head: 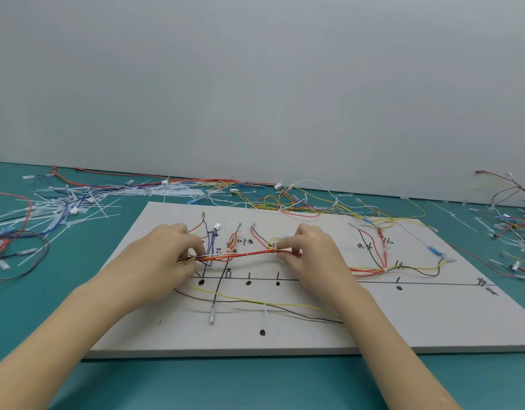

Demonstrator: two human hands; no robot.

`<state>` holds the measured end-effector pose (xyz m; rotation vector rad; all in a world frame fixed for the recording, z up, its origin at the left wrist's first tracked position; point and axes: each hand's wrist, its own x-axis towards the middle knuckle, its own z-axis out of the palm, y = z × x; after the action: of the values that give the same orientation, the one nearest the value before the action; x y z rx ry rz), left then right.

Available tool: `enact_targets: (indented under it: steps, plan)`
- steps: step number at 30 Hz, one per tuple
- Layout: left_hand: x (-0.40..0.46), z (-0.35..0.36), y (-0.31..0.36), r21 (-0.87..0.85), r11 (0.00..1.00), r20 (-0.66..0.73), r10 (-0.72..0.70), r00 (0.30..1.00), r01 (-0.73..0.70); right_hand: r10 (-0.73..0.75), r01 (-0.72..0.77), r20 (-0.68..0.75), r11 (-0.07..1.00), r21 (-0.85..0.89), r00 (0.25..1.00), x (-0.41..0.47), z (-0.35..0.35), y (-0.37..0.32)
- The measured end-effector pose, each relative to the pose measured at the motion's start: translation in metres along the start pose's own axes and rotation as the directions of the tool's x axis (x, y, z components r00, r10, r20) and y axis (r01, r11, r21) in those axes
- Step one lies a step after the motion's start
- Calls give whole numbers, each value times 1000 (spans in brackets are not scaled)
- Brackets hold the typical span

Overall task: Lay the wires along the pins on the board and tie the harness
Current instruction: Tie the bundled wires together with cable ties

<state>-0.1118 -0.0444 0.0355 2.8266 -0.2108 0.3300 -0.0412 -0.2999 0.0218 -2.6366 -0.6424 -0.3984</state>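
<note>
2 hands are pinching the orange-red wire bundle (249,255) above the white board (314,329): the left hand (169,253) at its left end, the right hand (308,250) probably closing a tie. Uneven pulling is risking wires slipping off the pins, and the loose yellow wire (255,301) nearer the board's front edge is lying outside the bundle.

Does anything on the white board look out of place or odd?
Yes. A thin yellow wire and a dark brown wire trail loose across the white board near its front, apart from the orange-red bundle that both hands pinch.
</note>
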Motion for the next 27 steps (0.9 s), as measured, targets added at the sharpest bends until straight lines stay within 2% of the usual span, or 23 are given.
enact_targets:
  steps: [4, 7, 10, 13, 18, 22, 24, 27]
  plan:
    - [6, 4, 3, -30, 998, -193, -54, 980, 49, 10, -10, -19, 999, -41, 1000, 4, -1, 2]
    - [6, 10, 10, 25, 997, -302, -64, 951, 75, 3, -4, -117, 1000, -11, 993, 7, -5, 4]
    - [6, 14, 12, -10, 997, -350, -70, 934, 70, -50, 45, -268, 999, -24, 962, 7, -6, 5]
    - [11, 16, 12, -58, 994, -341, -104, 934, 89, -63, 57, -303, 998, -26, 951, 5, -5, 3]
    - [10, 25, 17, -130, 974, -240, -211, 948, 184, -100, 89, -229, 994, -59, 968, 0, -7, 2]
    - [1, 28, 23, -205, 970, -237, -177, 955, 129, -25, 34, -206, 999, 41, 978, 0, -13, 7]
    - [-1, 24, 24, -260, 958, -229, -182, 956, 120, 31, -26, -54, 995, 100, 998, -1, -14, 13]
    - [-2, 18, 23, -276, 952, -165, -186, 969, 135, 94, -132, 196, 973, 191, 976, -3, -14, 15]
